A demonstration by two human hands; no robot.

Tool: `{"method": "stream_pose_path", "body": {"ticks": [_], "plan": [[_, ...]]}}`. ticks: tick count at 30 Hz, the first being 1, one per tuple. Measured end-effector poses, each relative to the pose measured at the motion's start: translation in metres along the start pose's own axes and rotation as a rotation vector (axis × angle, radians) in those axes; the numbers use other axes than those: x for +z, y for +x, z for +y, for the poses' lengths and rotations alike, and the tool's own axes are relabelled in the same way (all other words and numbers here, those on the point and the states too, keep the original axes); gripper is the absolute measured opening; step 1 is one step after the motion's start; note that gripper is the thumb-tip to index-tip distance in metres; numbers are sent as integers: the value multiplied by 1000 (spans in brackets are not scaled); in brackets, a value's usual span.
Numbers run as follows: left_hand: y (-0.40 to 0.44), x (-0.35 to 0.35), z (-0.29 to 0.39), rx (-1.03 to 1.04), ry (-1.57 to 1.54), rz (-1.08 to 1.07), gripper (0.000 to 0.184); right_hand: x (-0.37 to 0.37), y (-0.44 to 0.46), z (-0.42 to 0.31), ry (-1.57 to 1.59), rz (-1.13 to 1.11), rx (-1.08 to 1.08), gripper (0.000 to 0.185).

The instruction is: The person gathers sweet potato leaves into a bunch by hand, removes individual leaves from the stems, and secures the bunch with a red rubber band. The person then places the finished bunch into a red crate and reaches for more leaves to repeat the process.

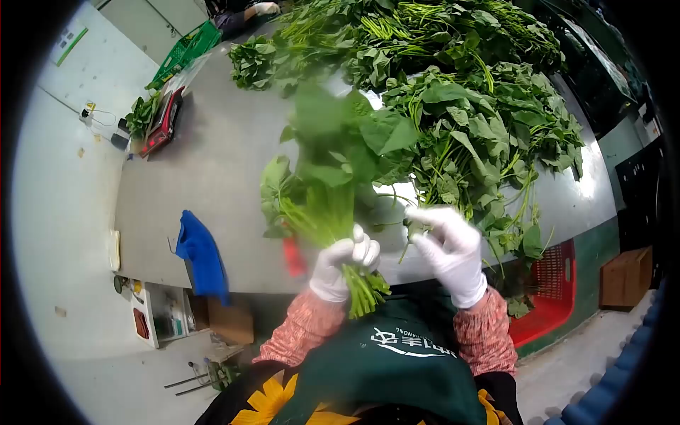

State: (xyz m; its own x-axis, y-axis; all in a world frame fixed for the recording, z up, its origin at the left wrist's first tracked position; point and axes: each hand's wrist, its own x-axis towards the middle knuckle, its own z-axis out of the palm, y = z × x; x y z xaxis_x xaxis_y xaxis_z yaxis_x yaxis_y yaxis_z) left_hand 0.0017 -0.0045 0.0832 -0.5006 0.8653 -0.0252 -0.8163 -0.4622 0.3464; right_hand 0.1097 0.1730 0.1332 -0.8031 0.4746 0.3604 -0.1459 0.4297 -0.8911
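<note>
My left hand [343, 265], in a white glove, is closed around the stems of a bunch of leafy greens [326, 191]. The leaves point away from me over the table, and the cut stem ends stick out below my fist; the upper leaves are blurred by motion. To the right, my white-gloved right hand [450, 248] has thumb and fingers pinched together on a small leafy sprig [416, 230], at the near edge of a large pile of greens [474, 142]. A blurred red object [292, 251] shows beside my left hand.
The metal table [234, 156] carries a red scale [163, 124] at left and a blue cloth [200, 255] over its near edge. A red crate [549, 301] stands below at right, a green basket [188, 53] at far left. Another person's gloved hand [266, 8] is at the far end.
</note>
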Motion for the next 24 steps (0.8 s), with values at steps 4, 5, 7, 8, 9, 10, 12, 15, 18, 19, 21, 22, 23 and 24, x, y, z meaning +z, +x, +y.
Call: {"method": "stream_pose_path", "body": {"ticks": [4,5,7,8,9,10,12,15,18,19,21,22,23,24], "plan": [[-1,-4,-5,-59,-122,-148,12,4,36,7,90,6,147,56],[-2,-5,-6,-80,-141,-165,12,10,39,10,167,-88,169,59],[-2,-9,-6,-108,-181,-200,12,25,36,29,400,-216,229,55],[-1,-8,-4,-102,-190,-220,10,29,33,30,446,-239,310,44],[-1,-10,-1,-87,-223,-247,10,27,33,21,468,-294,428,34],[0,-15,4,-67,-256,-270,10,24,26,24,355,-250,395,27],[1,-19,14,15,-249,-312,12,7,13,15,256,-150,448,18],[-2,-16,29,116,-173,-201,13,-41,-30,53,-225,9,302,16],[-4,-12,30,132,68,64,20,-91,-63,48,-746,50,258,43],[-1,-9,25,118,165,144,21,-96,-69,44,-863,132,292,50],[3,-4,17,20,250,277,24,-93,-64,19,-823,211,359,50],[5,-1,11,-41,260,294,24,-87,-60,13,-778,185,235,50],[8,4,5,-99,270,310,25,-80,-55,9,-732,156,108,49],[11,8,-1,-125,310,255,23,-68,-49,4,-603,114,80,43]]}}
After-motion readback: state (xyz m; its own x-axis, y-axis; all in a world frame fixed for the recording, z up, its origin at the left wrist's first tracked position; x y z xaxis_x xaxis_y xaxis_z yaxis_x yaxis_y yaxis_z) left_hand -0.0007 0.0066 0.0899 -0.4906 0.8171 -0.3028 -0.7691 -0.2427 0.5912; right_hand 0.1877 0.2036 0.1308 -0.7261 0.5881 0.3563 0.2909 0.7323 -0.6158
